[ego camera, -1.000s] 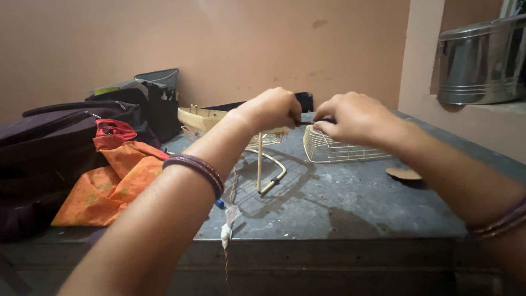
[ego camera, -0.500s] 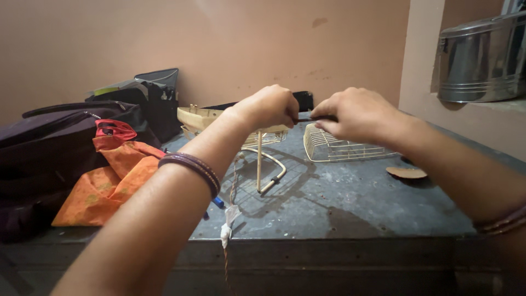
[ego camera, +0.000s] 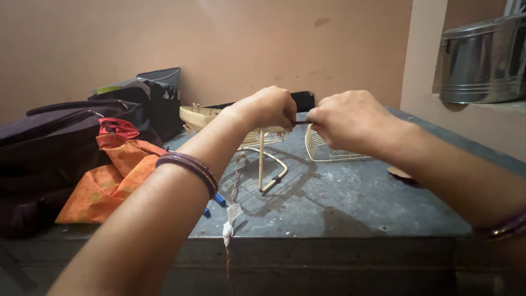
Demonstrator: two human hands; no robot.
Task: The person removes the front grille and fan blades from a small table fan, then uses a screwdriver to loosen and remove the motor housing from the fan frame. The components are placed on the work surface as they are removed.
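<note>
My left hand (ego camera: 268,107) is closed in a fist above a cream wire fan stand (ego camera: 262,164) on the grey table (ego camera: 350,203). My right hand (ego camera: 350,120) is close to its right, fingers pinched. Both hands grip a thin dark rod (ego camera: 300,123) that spans the small gap between them. What the rod's ends look like is hidden inside the fists. A cream wire guard (ego camera: 329,153) lies on the table under my right hand. Purple bangles circle both wrists.
An orange cloth (ego camera: 109,186) and dark bags (ego camera: 44,148) fill the table's left side. A cream fan body (ego camera: 200,116) lies behind the stand. A steel container (ego camera: 482,60) stands on a ledge at the right. A twine with a white scrap (ego camera: 230,216) hangs over the front edge.
My right hand has moved left toward the left hand, so less of the dark rod shows between them. The left hand has stayed nearly in place.
</note>
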